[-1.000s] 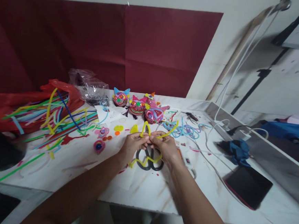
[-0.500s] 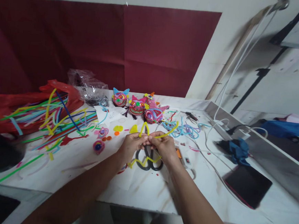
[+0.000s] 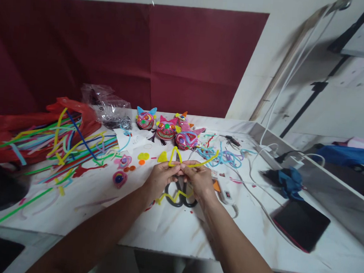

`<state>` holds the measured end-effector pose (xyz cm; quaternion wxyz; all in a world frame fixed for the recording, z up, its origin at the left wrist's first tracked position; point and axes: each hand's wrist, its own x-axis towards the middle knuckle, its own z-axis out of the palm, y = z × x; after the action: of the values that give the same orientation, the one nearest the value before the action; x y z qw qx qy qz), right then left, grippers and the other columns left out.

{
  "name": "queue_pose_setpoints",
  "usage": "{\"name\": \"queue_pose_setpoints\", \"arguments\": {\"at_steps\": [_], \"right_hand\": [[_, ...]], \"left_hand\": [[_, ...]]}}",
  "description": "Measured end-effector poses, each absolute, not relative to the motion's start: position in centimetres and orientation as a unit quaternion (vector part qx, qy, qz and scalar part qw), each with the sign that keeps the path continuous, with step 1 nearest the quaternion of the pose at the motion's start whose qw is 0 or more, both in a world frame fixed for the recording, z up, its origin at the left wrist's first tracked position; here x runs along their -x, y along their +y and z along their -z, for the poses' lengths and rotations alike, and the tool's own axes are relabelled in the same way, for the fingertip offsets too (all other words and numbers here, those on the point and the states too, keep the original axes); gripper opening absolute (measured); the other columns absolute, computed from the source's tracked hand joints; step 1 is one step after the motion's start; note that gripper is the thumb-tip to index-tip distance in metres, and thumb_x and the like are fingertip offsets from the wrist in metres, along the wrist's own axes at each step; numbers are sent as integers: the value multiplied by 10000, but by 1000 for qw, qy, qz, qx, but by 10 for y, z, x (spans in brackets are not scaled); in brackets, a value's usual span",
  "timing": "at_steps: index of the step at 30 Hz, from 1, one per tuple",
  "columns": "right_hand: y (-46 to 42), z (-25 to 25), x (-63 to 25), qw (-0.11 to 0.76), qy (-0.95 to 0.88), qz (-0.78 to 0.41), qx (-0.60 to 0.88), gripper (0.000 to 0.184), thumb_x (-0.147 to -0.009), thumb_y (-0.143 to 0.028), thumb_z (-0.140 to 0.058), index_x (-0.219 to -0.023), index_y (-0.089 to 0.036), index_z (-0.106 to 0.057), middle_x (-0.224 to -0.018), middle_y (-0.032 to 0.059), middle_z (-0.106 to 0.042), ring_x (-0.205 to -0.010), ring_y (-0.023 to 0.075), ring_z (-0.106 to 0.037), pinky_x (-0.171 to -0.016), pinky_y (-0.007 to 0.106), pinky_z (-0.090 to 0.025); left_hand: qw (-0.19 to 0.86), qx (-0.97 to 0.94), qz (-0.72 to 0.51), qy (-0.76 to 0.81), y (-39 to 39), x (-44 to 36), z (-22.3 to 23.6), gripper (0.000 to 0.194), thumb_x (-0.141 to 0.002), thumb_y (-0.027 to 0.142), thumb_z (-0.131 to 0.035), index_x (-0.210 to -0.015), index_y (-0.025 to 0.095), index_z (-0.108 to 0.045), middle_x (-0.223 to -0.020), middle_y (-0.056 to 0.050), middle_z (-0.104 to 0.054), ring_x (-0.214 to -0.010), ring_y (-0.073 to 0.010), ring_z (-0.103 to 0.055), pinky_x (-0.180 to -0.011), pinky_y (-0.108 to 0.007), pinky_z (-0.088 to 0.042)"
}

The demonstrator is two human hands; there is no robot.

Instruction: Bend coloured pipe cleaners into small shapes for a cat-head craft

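A yellow pipe cleaner, bent into a triangle at its left part with a loose tail to the right, is pinched between both hands. My left hand grips it at the triangle's lower edge. Close beside it, my right hand holds the same piece with fingers pressed together. Under the hands lie black-handled scissors, their blades partly covered. A zigzag yellow pipe cleaner rests across the scissor handles. Just behind my left hand is a small yellow fuzzy triangle.
Colourful animal-faced ornaments stand at the back. Many pipe cleaners spill from a red plastic bag at left. Blue pipe cleaner pieces tangle at right, near white cables and a dark tablet-like object.
The left part of the yellow pipe cleaner, an open peak before, is now folded into a closed triangle. Both hands stay nearly in place.
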<state>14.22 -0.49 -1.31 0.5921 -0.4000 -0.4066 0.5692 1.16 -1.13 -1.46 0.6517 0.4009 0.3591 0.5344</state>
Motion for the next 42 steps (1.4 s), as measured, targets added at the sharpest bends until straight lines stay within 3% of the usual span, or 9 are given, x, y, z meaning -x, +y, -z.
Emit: {"name": "queue_pose_setpoints", "arguments": {"at_steps": [8, 15, 23, 30, 35, 42], "right_hand": [[-10, 9, -139, 583, -405, -579, 401, 385, -539, -387, -852, -791, -179, -650, -614, 27, -724, -586, 187, -685, -485, 260, -500], [-10, 8, -139, 570, -437, -570, 400, 381, -570, -420, -827, -806, -201, -625, -588, 3, -697, -624, 211, -703, -507, 281, -530], [-8, 11, -142, 557, -475, -535, 423, 466, -559, -535, -835, -808, -184, -657, -614, 31, -709, -591, 203, -688, -486, 267, -481], [-9, 6, -146, 543, -496, -523, 431, 366, -602, -431, -811, -827, -176, -676, -638, 12, -699, -560, 152, -621, -501, 250, -436], [-6, 3, -151, 557, -496, -505, 435, 247, -630, -393, -770, -737, -181, -702, -617, -5, -665, -544, 128, -554, -523, 259, -419], [7, -6, -176, 628, -439, -480, 428, 339, -669, -486, -746, -801, -174, -736, -753, 39, -703, -661, 155, -592, -601, 286, -469]], "left_hand": [[658, -358, -554, 363, -7, -14, 21, 351, -578, 364, -884, -773, 131, -707, -659, -1, -664, -605, -87, -608, -568, -197, -447], [620, -381, -563, 392, -8, -13, 18, 289, -595, 354, -860, -717, 137, -714, -663, -26, -687, -634, -124, -624, -572, -227, -454], [620, -389, -557, 393, -7, -13, 15, 242, -594, 323, -839, -634, 131, -697, -635, -24, -671, -607, -109, -591, -555, -219, -419], [617, -399, -552, 394, -7, -10, 14, 274, -614, 339, -842, -662, 127, -674, -636, -10, -646, -611, -99, -600, -551, -204, -430], [632, -390, -531, 408, -7, -9, 13, 284, -636, 333, -840, -746, 124, -682, -707, -42, -696, -610, -119, -636, -546, -221, -462], [647, -392, -502, 419, -7, -7, 13, 228, -675, 266, -817, -754, 124, -657, -691, -39, -694, -574, -103, -615, -572, -235, -480]]}}
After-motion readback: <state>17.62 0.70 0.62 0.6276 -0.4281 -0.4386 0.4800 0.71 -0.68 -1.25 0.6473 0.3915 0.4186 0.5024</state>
